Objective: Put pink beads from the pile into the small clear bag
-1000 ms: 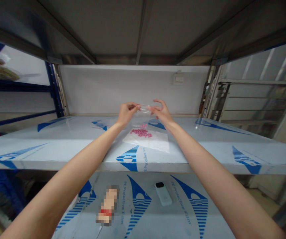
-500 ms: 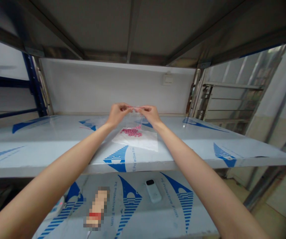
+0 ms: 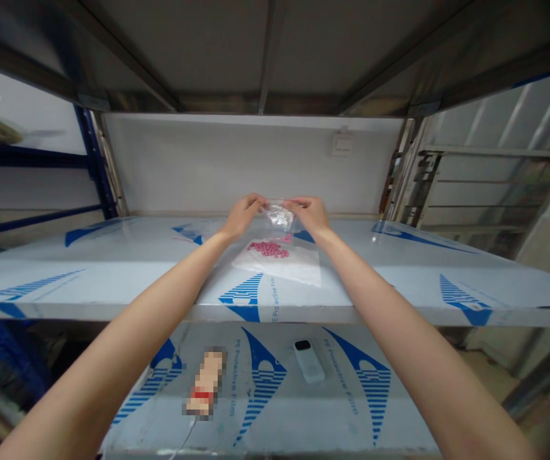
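Observation:
My left hand (image 3: 244, 216) and my right hand (image 3: 309, 214) hold up a small clear plastic bag (image 3: 280, 215) by its top edge, one hand pinching each side. The bag hangs just above a white translucent sheet (image 3: 277, 268) lying on the shelf. A cluster of small pink tablets (image 3: 269, 250) sits on that sheet, directly below my hands. A few more pink tablets (image 3: 286, 238) lie nearer the bag, and I cannot tell if any are inside it.
The steel shelf (image 3: 87, 281) carries blue-printed protective film, with a white wall panel (image 3: 183, 166) behind and a shelf overhead. On the lower shelf lie a white handheld device (image 3: 309, 361) and a blurred object with a red band (image 3: 205, 382).
My right hand's fingers have closed on the bag since a second ago. My hands have drawn slightly apart, spreading the bag, and the view has shifted a little.

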The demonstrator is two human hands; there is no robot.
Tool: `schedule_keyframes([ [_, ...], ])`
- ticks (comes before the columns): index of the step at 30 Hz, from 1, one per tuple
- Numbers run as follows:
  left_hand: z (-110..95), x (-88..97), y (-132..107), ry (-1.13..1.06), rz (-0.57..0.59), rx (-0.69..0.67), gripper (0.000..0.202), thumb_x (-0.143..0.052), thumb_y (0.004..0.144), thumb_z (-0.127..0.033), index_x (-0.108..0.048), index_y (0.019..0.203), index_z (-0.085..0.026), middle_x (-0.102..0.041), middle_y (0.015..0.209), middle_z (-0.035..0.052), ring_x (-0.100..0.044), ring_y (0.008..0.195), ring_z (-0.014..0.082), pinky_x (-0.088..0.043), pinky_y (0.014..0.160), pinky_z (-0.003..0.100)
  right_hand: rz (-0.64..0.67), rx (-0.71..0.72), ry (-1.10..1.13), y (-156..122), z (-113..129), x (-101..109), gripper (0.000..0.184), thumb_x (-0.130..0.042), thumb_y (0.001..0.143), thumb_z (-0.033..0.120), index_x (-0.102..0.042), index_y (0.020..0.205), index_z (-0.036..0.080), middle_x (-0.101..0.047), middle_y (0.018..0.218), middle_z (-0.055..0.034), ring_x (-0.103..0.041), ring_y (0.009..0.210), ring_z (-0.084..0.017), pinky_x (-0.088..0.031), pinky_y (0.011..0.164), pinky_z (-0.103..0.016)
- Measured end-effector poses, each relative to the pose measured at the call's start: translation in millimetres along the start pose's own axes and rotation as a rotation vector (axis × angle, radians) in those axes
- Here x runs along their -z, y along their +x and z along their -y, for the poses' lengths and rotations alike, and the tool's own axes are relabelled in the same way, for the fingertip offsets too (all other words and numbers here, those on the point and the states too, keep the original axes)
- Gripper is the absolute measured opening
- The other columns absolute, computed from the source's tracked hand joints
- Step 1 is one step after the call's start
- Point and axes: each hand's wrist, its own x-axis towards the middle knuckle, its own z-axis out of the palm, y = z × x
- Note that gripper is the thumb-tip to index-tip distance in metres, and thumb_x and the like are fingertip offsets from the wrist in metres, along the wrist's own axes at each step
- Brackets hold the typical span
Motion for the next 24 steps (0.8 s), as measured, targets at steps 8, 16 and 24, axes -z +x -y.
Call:
schedule_keyframes([
  [8,29,40.3,-17,1.012,0.192,0.389,0.045,-0.053,0.090,-0.040,-0.054,0.124,-0.010,-0.056,0.132,0.0232,-0.048,0.127,0.0357,-0.038,0.102,0.049,-0.280,-0.109,-0.747,-5,-7,36,0.035,-0.044,0.096,0.024,-0.070,0.117,0.015,-0.069,0.108,-0.0218,-0.063,0.106,-0.033,-0.045,0.087,-0.045],
  [16,31,45.0,-14,0.778,0.551,0.508,0.080,-0.061,0.076,-0.063,-0.046,0.140,-0.016,-0.048,0.146,0.0172,-0.046,0.134,0.0307,-0.038,0.105,0.038,0.120,-0.116,-1.063,-12,-12,19,0.065,-0.029,0.100,0.054,-0.072,0.108,0.007,-0.068,0.112,-0.0234,-0.062,0.110,-0.035,-0.033,0.101,-0.051],
  [24,42,60.2,-5,0.814,0.594,0.508,0.058,-0.067,0.077,-0.024,-0.053,0.131,-0.009,-0.064,0.127,0.0146,-0.062,0.110,0.0233,-0.047,0.090,0.028,0.148,-0.100,-1.046,-10,-18,18,0.054,-0.032,0.101,0.044,-0.071,0.109,0.007,-0.067,0.113,-0.0236,-0.060,0.114,-0.034,-0.029,0.101,-0.048],
])
